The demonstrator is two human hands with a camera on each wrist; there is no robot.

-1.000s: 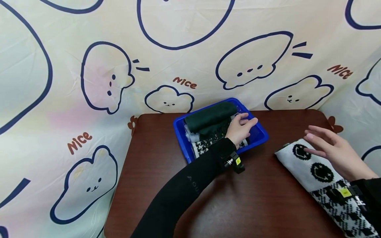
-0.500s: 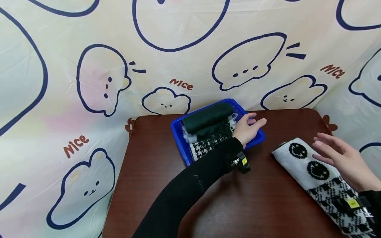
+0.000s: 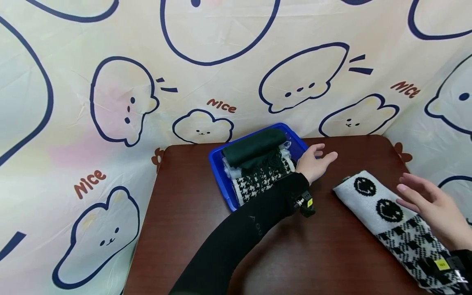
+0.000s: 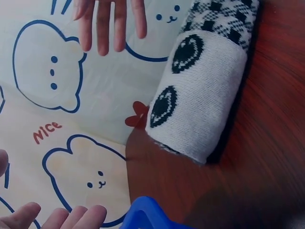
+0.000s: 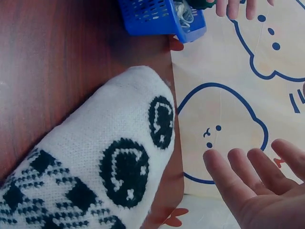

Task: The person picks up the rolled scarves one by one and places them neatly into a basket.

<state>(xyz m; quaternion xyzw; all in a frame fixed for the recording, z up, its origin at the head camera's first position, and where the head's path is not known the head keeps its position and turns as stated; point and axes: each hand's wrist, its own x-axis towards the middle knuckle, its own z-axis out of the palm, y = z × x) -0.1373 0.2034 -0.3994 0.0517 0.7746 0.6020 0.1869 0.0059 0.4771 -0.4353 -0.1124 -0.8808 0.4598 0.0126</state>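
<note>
My left hand (image 3: 315,164) hovers at the right rim of a blue plastic basket (image 3: 220,177), fingers loosely spread and holding nothing. Inside the basket lie a rolled dark green cloth (image 3: 254,146) with fringe and a black-and-white patterned knit (image 3: 254,184). To the right, a folded knit scarf (image 3: 363,205) lies slantwise on the table, white with black smiley faces at one end and houndstooth on the rest. My right hand (image 3: 439,207) is over the scarf's right side, fingers extended and nothing in them. Both hands' fingers also show in the left wrist view.
Everything rests on a dark brown table (image 3: 177,213). Behind it hangs a pale curtain (image 3: 250,32) printed with cartoon outlines. A light bluish bundle (image 3: 230,168) sits at the basket's left, partly under the green cloth. Whitish strands (image 5: 183,14) show at the basket's end.
My left hand has moved right, from over the basket's contents to its right rim. The right hand has drifted slightly right and down over the scarf. The head view has shifted a little.
</note>
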